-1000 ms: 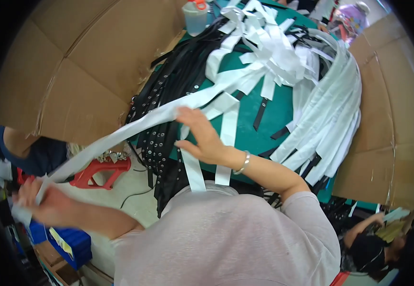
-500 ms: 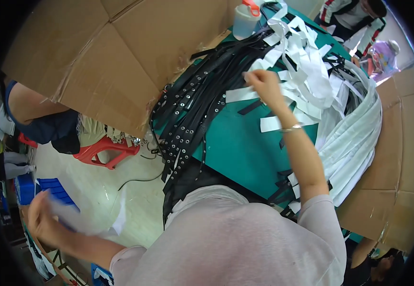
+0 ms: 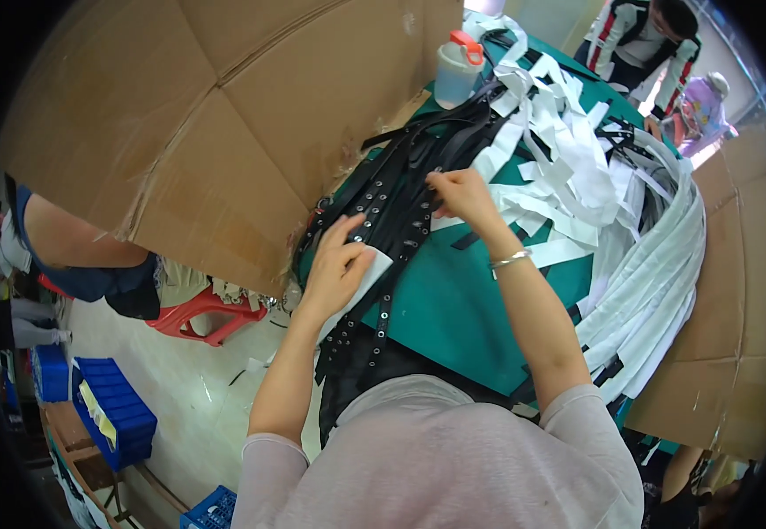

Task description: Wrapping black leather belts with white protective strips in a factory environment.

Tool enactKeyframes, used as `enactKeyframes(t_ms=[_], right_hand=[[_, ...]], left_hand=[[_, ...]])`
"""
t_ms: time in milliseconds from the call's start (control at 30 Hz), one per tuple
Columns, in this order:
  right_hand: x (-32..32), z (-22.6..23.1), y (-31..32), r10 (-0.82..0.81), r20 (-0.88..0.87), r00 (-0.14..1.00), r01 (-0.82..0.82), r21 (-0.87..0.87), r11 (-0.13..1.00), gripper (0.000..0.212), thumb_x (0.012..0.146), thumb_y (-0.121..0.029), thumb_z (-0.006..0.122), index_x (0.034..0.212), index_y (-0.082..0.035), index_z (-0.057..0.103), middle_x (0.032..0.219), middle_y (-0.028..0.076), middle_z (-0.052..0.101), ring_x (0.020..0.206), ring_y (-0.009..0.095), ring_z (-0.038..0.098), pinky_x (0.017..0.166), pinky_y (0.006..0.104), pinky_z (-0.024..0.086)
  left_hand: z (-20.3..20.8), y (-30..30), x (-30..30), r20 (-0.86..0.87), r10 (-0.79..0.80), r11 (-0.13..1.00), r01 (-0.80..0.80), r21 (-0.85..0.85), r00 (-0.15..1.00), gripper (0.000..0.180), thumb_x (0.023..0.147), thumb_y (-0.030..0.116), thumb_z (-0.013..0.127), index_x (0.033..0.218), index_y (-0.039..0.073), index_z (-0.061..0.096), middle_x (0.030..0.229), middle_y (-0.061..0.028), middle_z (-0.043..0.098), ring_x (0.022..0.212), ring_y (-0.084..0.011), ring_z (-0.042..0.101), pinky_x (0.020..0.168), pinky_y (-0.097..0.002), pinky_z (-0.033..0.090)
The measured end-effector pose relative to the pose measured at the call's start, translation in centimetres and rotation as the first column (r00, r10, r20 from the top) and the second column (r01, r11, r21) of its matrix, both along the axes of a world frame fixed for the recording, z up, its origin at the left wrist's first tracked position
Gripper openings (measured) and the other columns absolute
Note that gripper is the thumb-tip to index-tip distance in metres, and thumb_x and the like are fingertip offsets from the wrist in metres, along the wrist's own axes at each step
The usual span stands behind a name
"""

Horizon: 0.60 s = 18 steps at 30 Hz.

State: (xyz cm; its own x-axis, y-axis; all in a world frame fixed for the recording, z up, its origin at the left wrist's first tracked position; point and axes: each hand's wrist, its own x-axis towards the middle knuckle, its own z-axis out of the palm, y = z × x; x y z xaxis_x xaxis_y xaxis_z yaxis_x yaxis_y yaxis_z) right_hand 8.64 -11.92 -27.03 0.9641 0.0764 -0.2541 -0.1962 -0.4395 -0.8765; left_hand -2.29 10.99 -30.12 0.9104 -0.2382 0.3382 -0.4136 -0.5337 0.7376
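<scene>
Black straps (image 3: 401, 189) with metal eyelets lie in a long heap over the left part of the green table (image 3: 427, 309). Above them my left hand (image 3: 337, 269) is palm down, fingers loosely bent around a white strip (image 3: 364, 286) that hangs below the hand. My right hand (image 3: 465, 196) is closed in a pinch at the edge of the heap, fingertips against an eyelet strap. What sits between those fingertips is hidden. Loose white strips (image 3: 568, 154) are tangled beyond my right hand. A thick bundle of long white strips (image 3: 652, 282) drapes down the table's right side.
Tall cardboard (image 3: 251, 106) walls the left side, and another cardboard sheet (image 3: 700, 353) the right. A lidded plastic cup (image 3: 459, 75) stands at the back. A co-worker (image 3: 643, 44) leans over the far end. Blue crates (image 3: 117, 410) and a red stool (image 3: 207, 313) are on the left.
My left hand has swung in from the far left to the black straps, bringing the white strip. My right hand has come down and left from the white strips to the strap heap.
</scene>
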Motion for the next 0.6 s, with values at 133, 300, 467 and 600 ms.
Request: enactKeyframes(t_ms=[133,300,467,600], right_hand=[[-1.9,2.4,-4.1,-0.070,0.009,0.998,0.059,0.425,0.903,0.034,0.094,-0.032,0.048,0.093,-0.002,0.063,0.075,0.007,0.068,0.049,0.006,0.054,0.044,0.0170,0.038],[-6.6,2.7,-5.2,-0.137,-0.111,0.984,0.175,0.709,0.683,0.030,0.094,-0.029,0.050,0.106,-0.002,0.055,0.086,0.010,0.067,0.072,0.013,0.062,0.058,0.0232,0.047],[-12.7,1.2,-4.0,-0.146,-0.005,0.989,0.105,0.717,0.689,0.025,0.093,-0.024,0.052,0.100,-0.001,0.059,0.092,0.009,0.065,0.081,0.013,0.059,0.071,0.0250,0.047],[-17.2,-0.6,-6.5,-0.006,-0.064,0.998,0.042,0.583,0.811,0.026,0.094,-0.026,0.049,0.091,-0.003,0.062,0.085,0.003,0.063,0.074,0.008,0.055,0.066,0.0217,0.042]], left_hand=[[-0.6,-4.1,0.5,-0.369,-0.327,0.898,0.164,-0.408,0.870,0.023,0.090,0.017,0.055,0.094,-0.003,0.066,0.106,-0.0093,0.065,0.089,-0.0109,0.058,0.075,-0.0236,0.044],[0.8,-9.0,-1.2,-0.492,-0.419,0.708,-0.064,-0.703,0.763,0.015,0.088,0.013,0.060,0.089,0.000,0.067,0.078,-0.0010,0.065,0.066,-0.0054,0.056,0.062,-0.0196,0.044],[1.3,-11.6,-4.1,-0.480,-0.571,0.557,-0.115,-0.823,0.666,0.013,0.088,0.015,0.062,0.090,0.002,0.064,0.075,0.0031,0.061,0.064,-0.0014,0.053,0.056,-0.0164,0.041],[3.2,-11.7,-4.8,-0.525,-0.417,0.658,-0.152,-0.738,0.742,0.012,0.083,0.005,0.066,0.092,-0.002,0.063,0.080,-0.0054,0.066,0.067,-0.0063,0.060,0.060,-0.0183,0.047]])
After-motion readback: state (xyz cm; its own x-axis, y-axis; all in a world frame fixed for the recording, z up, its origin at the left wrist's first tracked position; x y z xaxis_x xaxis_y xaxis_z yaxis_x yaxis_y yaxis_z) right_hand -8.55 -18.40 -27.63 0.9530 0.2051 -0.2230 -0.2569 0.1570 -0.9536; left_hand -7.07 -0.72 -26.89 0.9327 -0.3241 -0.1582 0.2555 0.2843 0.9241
